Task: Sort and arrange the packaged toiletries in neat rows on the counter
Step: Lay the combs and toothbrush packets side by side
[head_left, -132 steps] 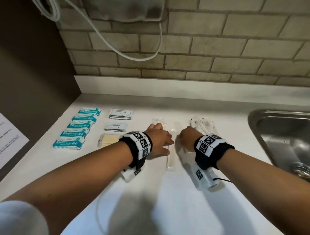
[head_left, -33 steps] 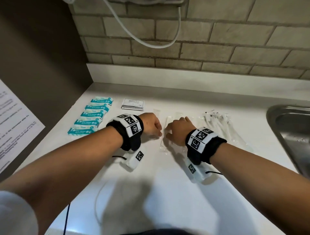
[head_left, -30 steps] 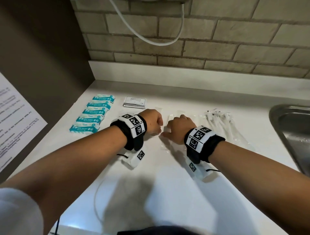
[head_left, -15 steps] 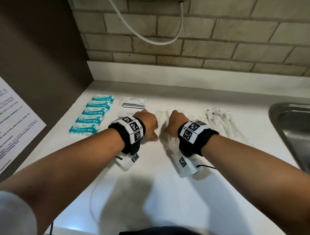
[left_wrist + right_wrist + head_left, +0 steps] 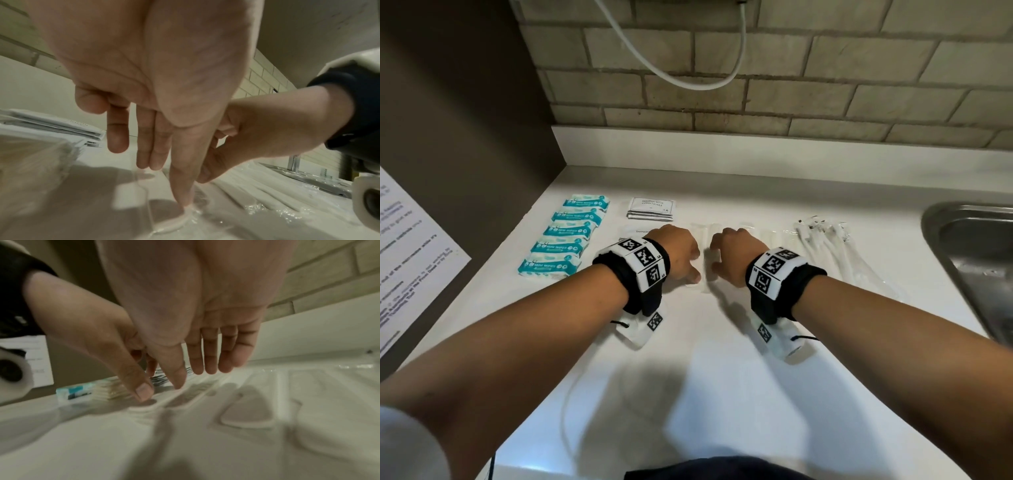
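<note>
White counter (image 5: 722, 394) w/ brick wall (image 5: 791, 68), sink (image 5: 969, 260) on right. Both hands, left hand (image 5: 676, 251) & right hand (image 5: 732, 255), loose-fingered, thumbs touching clear-wrapped packets (image 5: 707, 270).

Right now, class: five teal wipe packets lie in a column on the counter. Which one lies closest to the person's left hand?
The bottom packet, the column's near end. It lies just left of the left hand; the other four sit farther back toward the wall.

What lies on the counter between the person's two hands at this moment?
A long clear-wrapped packet lies between the left hand and right hand, lengthwise away from the person. The head view shows it; the left wrist view shows a left fingertip on clear wrap.
</note>
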A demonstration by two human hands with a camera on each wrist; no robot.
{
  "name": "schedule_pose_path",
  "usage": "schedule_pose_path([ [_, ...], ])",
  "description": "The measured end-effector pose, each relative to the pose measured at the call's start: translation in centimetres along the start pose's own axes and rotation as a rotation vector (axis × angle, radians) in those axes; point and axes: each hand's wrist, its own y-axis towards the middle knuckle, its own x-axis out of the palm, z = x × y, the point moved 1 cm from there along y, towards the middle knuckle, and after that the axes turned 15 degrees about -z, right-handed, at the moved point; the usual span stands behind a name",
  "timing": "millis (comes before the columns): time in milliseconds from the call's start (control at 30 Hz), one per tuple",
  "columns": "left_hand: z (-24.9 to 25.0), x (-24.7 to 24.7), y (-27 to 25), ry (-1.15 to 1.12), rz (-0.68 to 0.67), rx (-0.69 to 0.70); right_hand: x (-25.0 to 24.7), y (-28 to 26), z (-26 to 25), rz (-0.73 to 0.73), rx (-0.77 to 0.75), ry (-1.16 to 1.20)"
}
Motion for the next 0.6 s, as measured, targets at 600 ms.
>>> schedule_pose_path([
  [600, -0.6, 0.6, -0.7, 0.239, -0.080, -0.018, 1.2, -1.2, -0.1, -0.088, -0.020, -0.101],
])
